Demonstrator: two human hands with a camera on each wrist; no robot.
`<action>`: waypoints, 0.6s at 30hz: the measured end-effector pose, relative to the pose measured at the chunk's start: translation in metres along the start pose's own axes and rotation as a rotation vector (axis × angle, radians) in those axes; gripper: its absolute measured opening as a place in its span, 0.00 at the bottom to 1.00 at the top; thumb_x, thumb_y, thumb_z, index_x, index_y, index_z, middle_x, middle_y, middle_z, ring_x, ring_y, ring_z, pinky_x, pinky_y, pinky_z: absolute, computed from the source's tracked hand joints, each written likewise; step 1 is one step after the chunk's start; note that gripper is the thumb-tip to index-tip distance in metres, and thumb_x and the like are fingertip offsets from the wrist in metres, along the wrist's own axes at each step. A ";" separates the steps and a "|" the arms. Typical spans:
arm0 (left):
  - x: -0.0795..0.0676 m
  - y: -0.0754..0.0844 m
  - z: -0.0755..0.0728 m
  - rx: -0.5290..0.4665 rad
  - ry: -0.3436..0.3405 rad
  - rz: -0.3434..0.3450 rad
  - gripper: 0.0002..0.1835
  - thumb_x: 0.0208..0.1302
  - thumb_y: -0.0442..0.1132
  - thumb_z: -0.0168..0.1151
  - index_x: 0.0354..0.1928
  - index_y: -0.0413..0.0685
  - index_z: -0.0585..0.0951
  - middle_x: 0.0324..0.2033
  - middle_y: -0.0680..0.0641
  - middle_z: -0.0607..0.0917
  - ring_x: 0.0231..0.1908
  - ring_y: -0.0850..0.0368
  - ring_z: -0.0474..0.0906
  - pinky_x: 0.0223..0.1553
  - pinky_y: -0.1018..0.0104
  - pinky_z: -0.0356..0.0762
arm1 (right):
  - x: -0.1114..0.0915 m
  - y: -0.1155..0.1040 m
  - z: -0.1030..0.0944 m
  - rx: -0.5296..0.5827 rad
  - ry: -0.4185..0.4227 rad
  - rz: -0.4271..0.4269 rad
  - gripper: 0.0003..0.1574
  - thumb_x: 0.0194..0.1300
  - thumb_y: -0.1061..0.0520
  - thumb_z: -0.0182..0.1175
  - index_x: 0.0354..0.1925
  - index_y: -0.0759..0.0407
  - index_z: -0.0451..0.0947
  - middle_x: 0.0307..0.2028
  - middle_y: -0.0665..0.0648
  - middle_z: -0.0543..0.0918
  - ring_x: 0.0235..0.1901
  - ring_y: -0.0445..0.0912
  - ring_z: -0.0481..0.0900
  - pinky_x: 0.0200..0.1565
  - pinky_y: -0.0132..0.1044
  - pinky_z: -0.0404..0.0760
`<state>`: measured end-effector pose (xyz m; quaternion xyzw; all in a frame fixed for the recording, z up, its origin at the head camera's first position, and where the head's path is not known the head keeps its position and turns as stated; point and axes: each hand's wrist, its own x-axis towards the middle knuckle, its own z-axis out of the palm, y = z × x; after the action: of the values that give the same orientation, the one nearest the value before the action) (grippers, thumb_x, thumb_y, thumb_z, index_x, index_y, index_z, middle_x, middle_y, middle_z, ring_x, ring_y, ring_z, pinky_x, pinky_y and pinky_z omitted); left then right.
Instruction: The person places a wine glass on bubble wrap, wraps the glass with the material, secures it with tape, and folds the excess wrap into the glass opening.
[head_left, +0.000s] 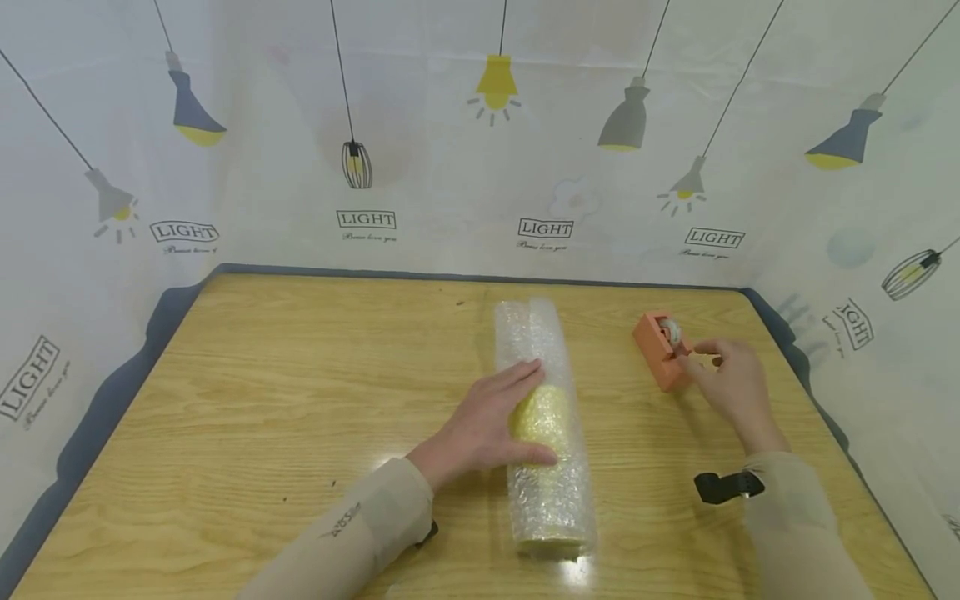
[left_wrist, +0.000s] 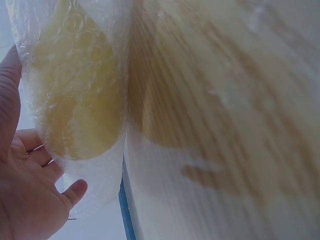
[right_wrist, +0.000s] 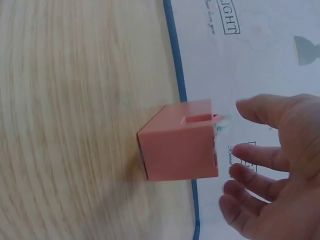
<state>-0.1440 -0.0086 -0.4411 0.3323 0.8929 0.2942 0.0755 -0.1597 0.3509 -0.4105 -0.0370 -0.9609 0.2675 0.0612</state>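
Note:
A yellow object [head_left: 543, 425], rounded at one end, shows through a long sleeve of clear bubble wrap [head_left: 551, 500] that lies lengthwise on the table. My left hand [head_left: 487, 421] rests across the left side of this bundle, with thumb and fingers spread over the wrap. In the left wrist view the yellow object [left_wrist: 80, 100] widens toward its rounded end. To the right stands an orange tape dispenser [head_left: 660, 354] with a tape roll [head_left: 670, 332] in it. Beside its cutting end is my right hand [head_left: 731, 383]. The right wrist view has thumb and fingers apart, near the tape end [right_wrist: 221, 124].
The wooden table [head_left: 300, 400] has a dark blue edging along its back and sides. Behind it hangs a white cloth [head_left: 435, 208] printed with lamps and the word LIGHT. A black strap [head_left: 727, 487] sits at the right wrist.

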 end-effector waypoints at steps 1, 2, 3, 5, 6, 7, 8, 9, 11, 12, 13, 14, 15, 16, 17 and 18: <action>0.000 0.000 0.000 0.001 0.001 0.003 0.63 0.52 0.72 0.72 0.82 0.52 0.54 0.82 0.53 0.50 0.81 0.53 0.47 0.80 0.46 0.48 | 0.001 0.002 0.000 -0.014 -0.031 0.004 0.33 0.76 0.48 0.59 0.59 0.78 0.75 0.58 0.80 0.74 0.53 0.73 0.74 0.47 0.65 0.80; 0.000 0.001 0.000 0.003 0.003 0.007 0.63 0.52 0.72 0.72 0.82 0.52 0.54 0.82 0.53 0.50 0.81 0.52 0.47 0.80 0.46 0.48 | 0.002 0.004 0.000 -0.024 -0.063 0.006 0.35 0.76 0.46 0.59 0.60 0.78 0.75 0.59 0.81 0.73 0.54 0.74 0.74 0.48 0.66 0.80; 0.000 0.001 -0.001 0.005 0.003 0.009 0.63 0.52 0.72 0.72 0.82 0.51 0.54 0.82 0.52 0.50 0.81 0.52 0.47 0.80 0.46 0.48 | 0.003 0.006 0.000 -0.032 -0.093 0.003 0.36 0.76 0.46 0.59 0.60 0.79 0.74 0.59 0.82 0.73 0.55 0.74 0.74 0.49 0.66 0.80; 0.000 0.002 -0.001 0.006 0.003 0.009 0.63 0.52 0.72 0.71 0.82 0.51 0.54 0.82 0.52 0.50 0.81 0.52 0.47 0.80 0.46 0.48 | 0.005 0.009 0.001 -0.042 -0.142 -0.001 0.38 0.77 0.44 0.59 0.60 0.80 0.74 0.59 0.82 0.73 0.55 0.74 0.74 0.50 0.66 0.81; 0.000 0.002 -0.001 0.009 0.001 0.008 0.63 0.52 0.72 0.71 0.82 0.51 0.54 0.82 0.52 0.50 0.81 0.52 0.47 0.80 0.46 0.48 | 0.005 0.010 0.001 -0.047 -0.155 -0.005 0.38 0.77 0.44 0.59 0.60 0.80 0.74 0.59 0.83 0.73 0.55 0.74 0.74 0.50 0.66 0.81; 0.000 0.002 -0.001 0.008 -0.001 0.006 0.63 0.52 0.72 0.71 0.82 0.52 0.54 0.82 0.52 0.50 0.81 0.52 0.47 0.80 0.46 0.48 | 0.005 0.011 0.002 -0.051 -0.161 -0.007 0.38 0.77 0.44 0.59 0.59 0.81 0.74 0.58 0.83 0.74 0.54 0.74 0.75 0.50 0.65 0.81; 0.000 0.003 -0.001 0.007 -0.004 0.003 0.63 0.52 0.72 0.71 0.82 0.52 0.54 0.82 0.53 0.50 0.81 0.52 0.46 0.80 0.47 0.48 | 0.004 0.012 0.003 -0.053 -0.160 -0.009 0.37 0.77 0.44 0.59 0.58 0.81 0.74 0.57 0.83 0.74 0.53 0.73 0.75 0.49 0.65 0.81; 0.000 0.003 -0.002 0.006 -0.007 -0.001 0.63 0.52 0.72 0.71 0.82 0.52 0.54 0.82 0.53 0.50 0.81 0.53 0.46 0.80 0.47 0.47 | 0.004 0.012 0.005 -0.057 -0.159 -0.006 0.37 0.77 0.44 0.59 0.57 0.81 0.75 0.56 0.82 0.74 0.53 0.72 0.74 0.49 0.64 0.80; 0.000 0.004 -0.002 0.004 -0.012 -0.007 0.63 0.52 0.72 0.72 0.82 0.52 0.54 0.82 0.53 0.49 0.81 0.53 0.46 0.80 0.47 0.47 | 0.003 0.012 0.007 -0.061 -0.150 0.004 0.36 0.77 0.44 0.59 0.56 0.80 0.76 0.55 0.81 0.73 0.52 0.71 0.73 0.47 0.63 0.79; 0.000 0.004 -0.002 0.005 -0.014 -0.009 0.63 0.52 0.72 0.72 0.82 0.52 0.54 0.82 0.54 0.49 0.81 0.53 0.46 0.80 0.48 0.47 | 0.003 0.012 0.007 -0.061 -0.142 0.006 0.34 0.77 0.45 0.59 0.54 0.79 0.76 0.54 0.80 0.73 0.51 0.70 0.72 0.46 0.63 0.79; 0.000 0.005 -0.002 0.004 -0.016 -0.010 0.63 0.52 0.72 0.72 0.82 0.52 0.54 0.82 0.54 0.49 0.81 0.53 0.46 0.80 0.48 0.47 | 0.003 0.011 0.008 -0.057 -0.136 0.011 0.33 0.76 0.45 0.60 0.53 0.79 0.77 0.54 0.80 0.73 0.50 0.69 0.72 0.46 0.62 0.79; 0.000 0.005 -0.003 0.006 -0.016 -0.010 0.63 0.52 0.72 0.72 0.82 0.52 0.54 0.82 0.54 0.49 0.81 0.53 0.46 0.80 0.48 0.47 | 0.002 0.010 0.009 -0.053 -0.128 0.013 0.32 0.76 0.46 0.60 0.52 0.78 0.77 0.53 0.80 0.73 0.50 0.69 0.72 0.46 0.62 0.79; 0.000 0.005 -0.003 0.007 -0.016 -0.009 0.63 0.52 0.72 0.71 0.82 0.52 0.54 0.82 0.54 0.49 0.81 0.53 0.46 0.80 0.48 0.47 | 0.002 0.009 0.010 -0.048 -0.118 0.011 0.30 0.76 0.47 0.60 0.51 0.78 0.77 0.53 0.79 0.73 0.50 0.69 0.72 0.45 0.62 0.79; 0.000 0.005 -0.002 0.010 -0.015 -0.008 0.63 0.52 0.72 0.71 0.82 0.52 0.54 0.82 0.53 0.49 0.81 0.53 0.46 0.80 0.48 0.47 | 0.002 0.009 0.011 -0.045 -0.105 0.006 0.29 0.76 0.49 0.61 0.50 0.78 0.78 0.52 0.79 0.73 0.49 0.69 0.73 0.45 0.62 0.79; 0.000 0.005 -0.002 0.014 -0.015 -0.007 0.63 0.52 0.72 0.71 0.82 0.52 0.54 0.82 0.53 0.49 0.81 0.53 0.46 0.80 0.47 0.47 | 0.002 0.008 0.012 -0.041 -0.092 0.001 0.28 0.75 0.50 0.61 0.49 0.78 0.78 0.51 0.79 0.73 0.48 0.69 0.73 0.45 0.62 0.79; 0.000 0.005 -0.002 0.017 -0.015 -0.007 0.63 0.52 0.72 0.71 0.82 0.52 0.54 0.82 0.53 0.49 0.81 0.53 0.46 0.80 0.47 0.47 | 0.002 0.007 0.013 -0.037 -0.077 -0.002 0.26 0.75 0.51 0.62 0.48 0.78 0.78 0.51 0.79 0.73 0.48 0.69 0.73 0.44 0.62 0.79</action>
<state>-0.1420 -0.0069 -0.4363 0.3321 0.8960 0.2837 0.0801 -0.1632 0.3503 -0.4248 -0.0270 -0.9674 0.2507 0.0238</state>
